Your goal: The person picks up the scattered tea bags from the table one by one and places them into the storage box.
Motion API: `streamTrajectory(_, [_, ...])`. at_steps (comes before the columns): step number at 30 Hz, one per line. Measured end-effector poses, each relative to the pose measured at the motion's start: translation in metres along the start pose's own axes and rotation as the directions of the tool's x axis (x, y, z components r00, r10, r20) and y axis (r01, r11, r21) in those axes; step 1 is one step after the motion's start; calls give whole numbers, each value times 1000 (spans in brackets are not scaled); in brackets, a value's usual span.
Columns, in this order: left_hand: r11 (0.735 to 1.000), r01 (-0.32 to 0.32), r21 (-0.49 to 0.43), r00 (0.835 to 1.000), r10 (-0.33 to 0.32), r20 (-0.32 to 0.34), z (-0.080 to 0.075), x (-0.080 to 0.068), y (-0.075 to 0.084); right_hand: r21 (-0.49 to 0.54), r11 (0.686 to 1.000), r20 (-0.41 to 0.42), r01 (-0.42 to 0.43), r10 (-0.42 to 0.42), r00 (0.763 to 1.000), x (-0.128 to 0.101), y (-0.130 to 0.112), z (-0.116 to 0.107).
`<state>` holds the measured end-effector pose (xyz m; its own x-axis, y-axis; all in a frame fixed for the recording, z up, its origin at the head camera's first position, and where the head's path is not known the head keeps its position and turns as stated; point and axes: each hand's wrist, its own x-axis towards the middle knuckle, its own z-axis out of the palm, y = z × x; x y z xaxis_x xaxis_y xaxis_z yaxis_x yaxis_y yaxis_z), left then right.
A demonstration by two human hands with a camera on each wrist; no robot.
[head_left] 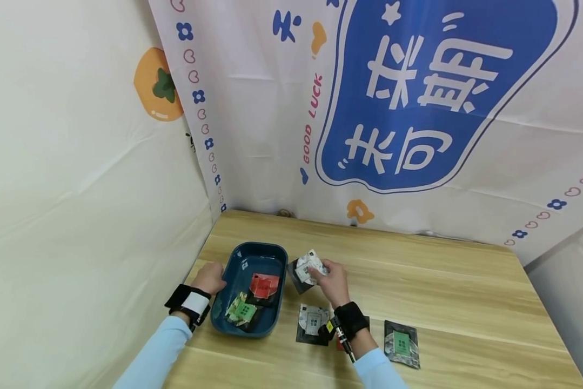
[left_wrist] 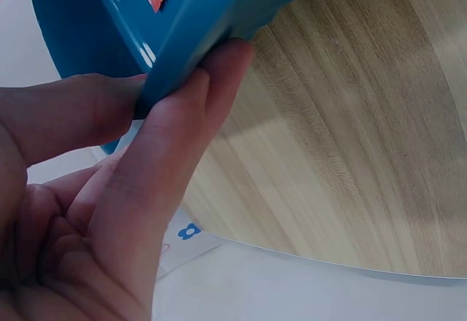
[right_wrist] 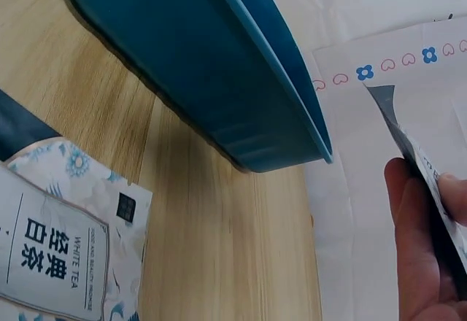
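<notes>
My left hand point(head_left: 209, 277) pinches the near-left rim of a blue tray point(left_wrist: 197, 29), thumb inside and fingers outside. In the tray lie a red tea packet point(head_left: 264, 286) and a green tea packet point(head_left: 244, 310), partly overlapping. My right hand point(head_left: 334, 282) pinches a white and dark tea packet point(head_left: 307, 268) just right of the tray; the right wrist view shows it almost edge-on, raised between thumb and fingers. On the table below that hand lies another white tea packet point(right_wrist: 55, 241), printed "WHITE TEA". A red packet point(head_left: 341, 344) is mostly hidden under my right wrist.
A green-labelled packet point(head_left: 401, 344) lies on the wooden table point(head_left: 466, 302) to the right of my right forearm. A printed cloth point(head_left: 267, 135) hangs along the table's back edge. A white sheet wall point(head_left: 77, 162) stands close at the left.
</notes>
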<state>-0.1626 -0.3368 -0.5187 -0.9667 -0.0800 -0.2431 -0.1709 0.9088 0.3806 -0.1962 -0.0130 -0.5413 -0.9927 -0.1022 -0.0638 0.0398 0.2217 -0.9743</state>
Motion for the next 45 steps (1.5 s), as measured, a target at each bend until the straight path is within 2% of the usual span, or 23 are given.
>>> streamTrajectory(24, [1000,2,-11,1000,-3,-14,5,-1,-1,-43,999,40,1,1,999,-1,0,9])
streamTrajectory(29, [1000,-2,-6,1000,2,-10,6,0,-2,-48,999,54,19,-16,998,0,-2,8])
streamTrajectory(36, [1000,-26,-5,999,26,-27,5,-6,-4,-54,997,49,50,-48,998,0,-3,12])
streamTrajectory(45, [1000,-2,7,1000,2,-15,3,-1,-1,-38,996,82,86,-82,993,0,-11,17])
